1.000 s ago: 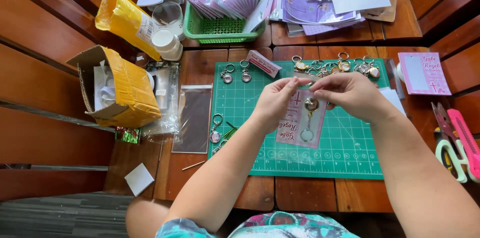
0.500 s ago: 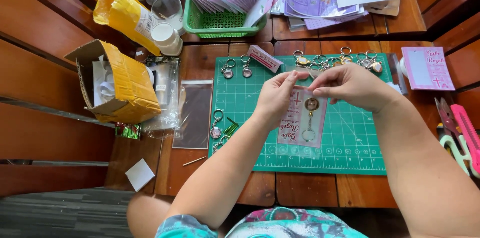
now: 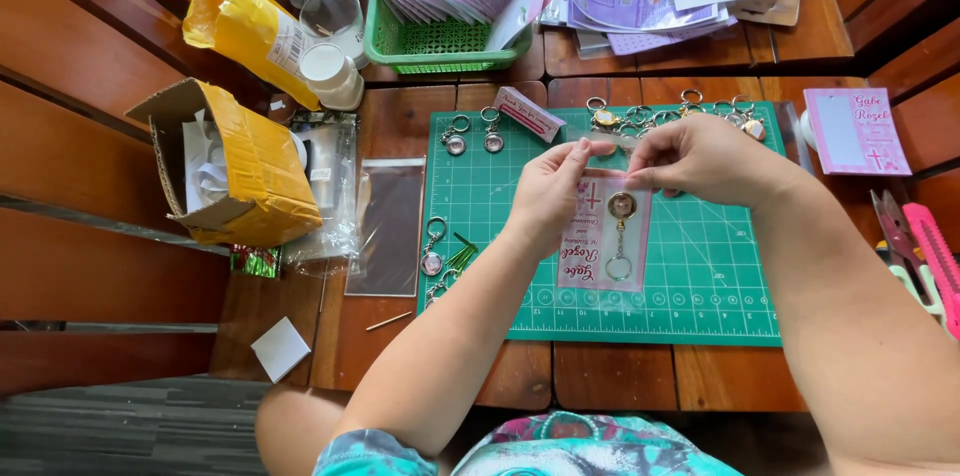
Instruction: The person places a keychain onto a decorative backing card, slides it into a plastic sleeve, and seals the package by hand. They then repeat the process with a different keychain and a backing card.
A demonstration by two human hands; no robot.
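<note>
Above a green cutting mat (image 3: 700, 276), both hands hold a clear plastic sleeve (image 3: 605, 233) by its top edge. Inside it sit a pink printed card and a round keychain with a ring. My left hand (image 3: 548, 194) pinches the sleeve's top left corner. My right hand (image 3: 705, 158) pinches the top right, fingertips meeting the left hand's. The sleeve hangs down toward me over the mat.
Loose keychains (image 3: 470, 133) lie along the mat's far edge and at its left side (image 3: 433, 258). A green basket (image 3: 440, 41) of cards, a yellow-taped cardboard box (image 3: 235, 171), empty clear sleeves (image 3: 388, 224), a pink card (image 3: 856, 131), and scissors and a pink cutter (image 3: 925, 251) surround the mat.
The hands stay on the sleeve's top edge, working at it; the sleeve with card and keychain has shifted slightly. The view has tilted a little.
</note>
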